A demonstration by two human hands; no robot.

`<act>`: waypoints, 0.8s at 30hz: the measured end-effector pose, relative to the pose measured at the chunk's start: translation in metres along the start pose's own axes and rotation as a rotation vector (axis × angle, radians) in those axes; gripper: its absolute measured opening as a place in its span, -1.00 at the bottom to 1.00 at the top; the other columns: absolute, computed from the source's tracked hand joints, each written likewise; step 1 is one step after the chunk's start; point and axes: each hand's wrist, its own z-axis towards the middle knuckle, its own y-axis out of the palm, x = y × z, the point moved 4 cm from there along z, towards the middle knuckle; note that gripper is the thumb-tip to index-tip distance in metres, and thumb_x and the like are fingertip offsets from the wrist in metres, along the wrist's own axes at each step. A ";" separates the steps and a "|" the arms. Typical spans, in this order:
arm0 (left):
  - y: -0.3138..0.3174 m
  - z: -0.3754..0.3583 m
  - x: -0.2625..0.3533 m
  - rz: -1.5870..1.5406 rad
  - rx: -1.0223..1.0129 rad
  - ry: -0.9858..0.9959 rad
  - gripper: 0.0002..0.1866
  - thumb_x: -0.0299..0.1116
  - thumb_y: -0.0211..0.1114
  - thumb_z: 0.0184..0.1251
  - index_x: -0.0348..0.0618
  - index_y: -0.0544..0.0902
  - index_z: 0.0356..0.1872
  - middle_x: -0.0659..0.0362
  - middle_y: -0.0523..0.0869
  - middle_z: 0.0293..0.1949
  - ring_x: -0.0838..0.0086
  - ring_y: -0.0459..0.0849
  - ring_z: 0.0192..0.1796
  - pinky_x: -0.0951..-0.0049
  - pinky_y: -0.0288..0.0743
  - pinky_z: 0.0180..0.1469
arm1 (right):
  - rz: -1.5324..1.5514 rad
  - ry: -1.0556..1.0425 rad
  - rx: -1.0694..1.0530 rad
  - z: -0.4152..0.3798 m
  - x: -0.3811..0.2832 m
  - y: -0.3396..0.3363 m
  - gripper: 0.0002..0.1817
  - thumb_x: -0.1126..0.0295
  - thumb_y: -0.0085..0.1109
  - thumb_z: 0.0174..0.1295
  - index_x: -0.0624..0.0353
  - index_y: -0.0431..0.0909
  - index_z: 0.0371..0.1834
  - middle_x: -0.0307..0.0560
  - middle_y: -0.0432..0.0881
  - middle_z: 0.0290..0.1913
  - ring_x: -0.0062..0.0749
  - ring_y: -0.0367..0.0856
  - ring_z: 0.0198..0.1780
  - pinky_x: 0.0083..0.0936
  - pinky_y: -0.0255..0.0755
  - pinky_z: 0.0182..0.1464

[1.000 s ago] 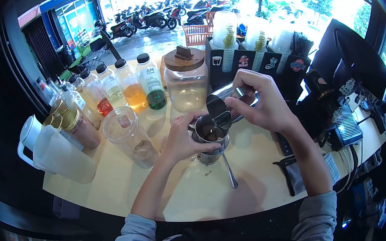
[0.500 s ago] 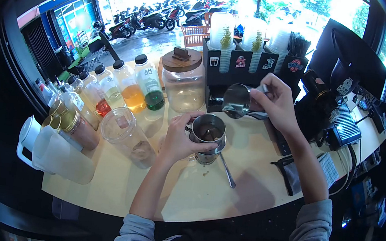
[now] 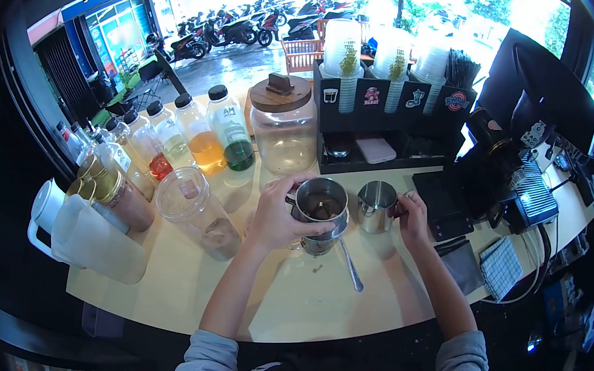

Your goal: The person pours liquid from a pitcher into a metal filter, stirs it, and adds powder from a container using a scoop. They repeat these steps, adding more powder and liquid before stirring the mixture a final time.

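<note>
My left hand (image 3: 283, 209) is wrapped round a metal coffee drip filter (image 3: 321, 194), with the thumb along its near side. Dark liquid and a small metal fitting show inside it. Beneath the filter stands a glass cup (image 3: 317, 244), mostly hidden by the filter and my hand. My right hand (image 3: 413, 216) grips the handle of a steel milk pitcher (image 3: 377, 207), which is upright on the counter just right of the filter. Right of the glass cup lies a metal spoon (image 3: 351, 265), and a few crumbs (image 3: 316, 269) are scattered nearby.
Left of my hands are a clear plastic jar (image 3: 200, 211), white jugs (image 3: 96, 240) and several syrup bottles (image 3: 230, 131). Behind stand a wood-lidded glass jar (image 3: 283, 130) and a black cup rack (image 3: 393, 98). A black scale (image 3: 443, 207) and checked cloth (image 3: 501, 268) lie right.
My right hand has lowered the pitcher from a tilted position above the counter to upright on it. The black-handled item at right is no longer visible. My left hand stays on the filter.
</note>
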 end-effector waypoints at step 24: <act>-0.001 0.001 0.003 0.071 0.023 0.077 -0.18 -0.18 0.70 -0.43 -0.21 0.56 0.03 0.12 0.71 -0.13 0.40 0.68 -0.04 0.41 0.53 0.07 | -1.476 -0.606 -0.961 -0.105 -0.002 0.081 -0.83 0.53 0.08 0.05 0.18 0.48 -0.25 -0.05 0.49 -0.28 -0.16 0.60 -0.18 -0.28 0.47 -0.10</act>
